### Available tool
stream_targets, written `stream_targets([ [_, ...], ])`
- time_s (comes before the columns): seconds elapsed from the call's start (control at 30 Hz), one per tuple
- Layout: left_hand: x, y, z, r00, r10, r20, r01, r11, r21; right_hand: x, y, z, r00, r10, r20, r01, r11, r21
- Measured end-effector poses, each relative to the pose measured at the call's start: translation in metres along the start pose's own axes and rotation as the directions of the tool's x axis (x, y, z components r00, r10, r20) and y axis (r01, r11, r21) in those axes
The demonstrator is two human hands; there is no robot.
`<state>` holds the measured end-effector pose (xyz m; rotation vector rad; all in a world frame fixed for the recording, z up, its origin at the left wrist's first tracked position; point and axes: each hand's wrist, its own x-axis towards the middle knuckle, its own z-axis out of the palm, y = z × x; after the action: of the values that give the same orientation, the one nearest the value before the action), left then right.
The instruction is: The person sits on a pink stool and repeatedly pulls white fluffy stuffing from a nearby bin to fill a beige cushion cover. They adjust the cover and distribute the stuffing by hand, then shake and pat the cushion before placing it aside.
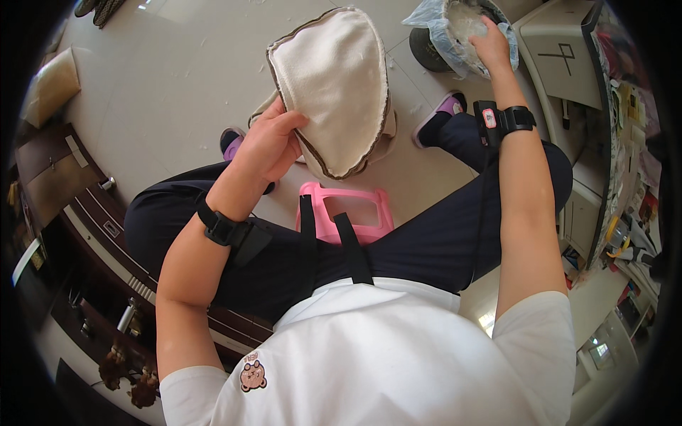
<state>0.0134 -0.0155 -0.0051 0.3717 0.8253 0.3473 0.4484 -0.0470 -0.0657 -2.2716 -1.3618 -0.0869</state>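
Observation:
My left hand (274, 139) grips the dark-bound lower left edge of a cream fabric piece (333, 85), thumb on top and fingers behind. The piece hangs raised over the floor, with more beige fabric behind it. At the upper right, my right hand (491, 45) reaches into a bin lined with a translucent plastic bag (439, 22). Pale fluffy fibre or lint (462, 21) fills the bin around my fingers. Whether those fingers hold any of it cannot be made out.
A pink plastic stool (346, 194) is between my legs. A dark round object (426, 50) touches the bin's left side. Beige cabinets (565, 53) stand close on the right, dark drawers (96, 213) on the left. Lint bits dot the tiled floor (176, 96).

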Motion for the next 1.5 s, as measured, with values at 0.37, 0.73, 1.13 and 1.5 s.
stream_targets([
  [0.37,-0.001,-0.001,0.002,0.999,-0.038,0.023,0.037,0.999,0.04,-0.081,-0.147,0.044,0.674,0.128,0.728,-0.507,0.797,0.329],
  [0.73,-0.004,0.001,0.004,0.999,-0.027,0.039,0.026,0.999,0.027,-0.078,-0.144,0.036,0.606,0.096,0.789,-0.655,0.624,0.427],
  [1.13,-0.005,-0.001,-0.002,1.0,-0.025,0.011,0.024,0.998,0.063,-0.09,-0.145,0.072,0.569,0.14,0.81,-0.596,0.749,0.289],
  [1.5,-0.005,0.002,-0.001,0.997,-0.004,0.076,0.003,1.0,0.015,-0.104,-0.204,-0.006,0.646,-0.255,0.72,-0.482,0.595,0.643],
])
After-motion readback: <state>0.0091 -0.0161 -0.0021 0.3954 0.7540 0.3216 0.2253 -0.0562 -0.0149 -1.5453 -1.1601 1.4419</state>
